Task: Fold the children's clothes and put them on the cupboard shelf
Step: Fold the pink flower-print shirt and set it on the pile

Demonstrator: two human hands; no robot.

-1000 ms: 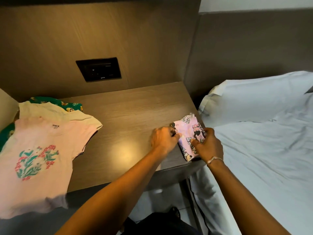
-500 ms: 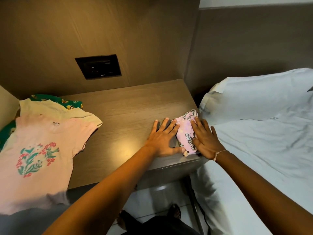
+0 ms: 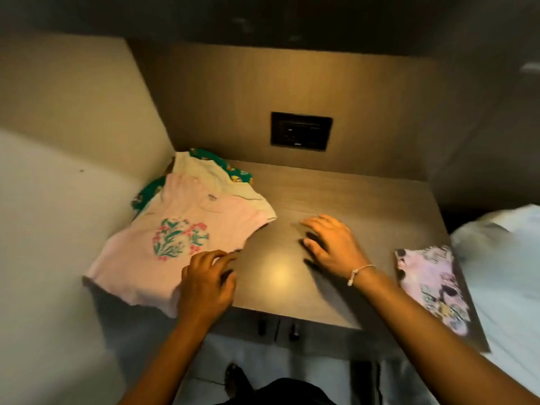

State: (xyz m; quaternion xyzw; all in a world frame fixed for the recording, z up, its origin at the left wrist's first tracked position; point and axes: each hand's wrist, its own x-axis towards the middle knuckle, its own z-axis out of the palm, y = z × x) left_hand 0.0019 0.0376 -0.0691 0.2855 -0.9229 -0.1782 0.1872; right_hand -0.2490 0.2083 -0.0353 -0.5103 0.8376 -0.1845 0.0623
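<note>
At 4 o'clock edge of pink shirt, left hand curled, grip unclear; right hand spread, empty, over tabletop; folded garment at 3 o'clock.

Open shelf centre, shirt pile left, folded garment right

Motion blur, overlaps and cropped edges

At 10 o'clock the green garment shows only as an edge under the cream shirt, itself mostly covered by the pink T-shirt; the left hand has smeared fingers at that shirt's hem, perhaps pinching it; the folded printed garment at 4 o'clock has an unreadable print; the bed is cut by the right edge
</note>
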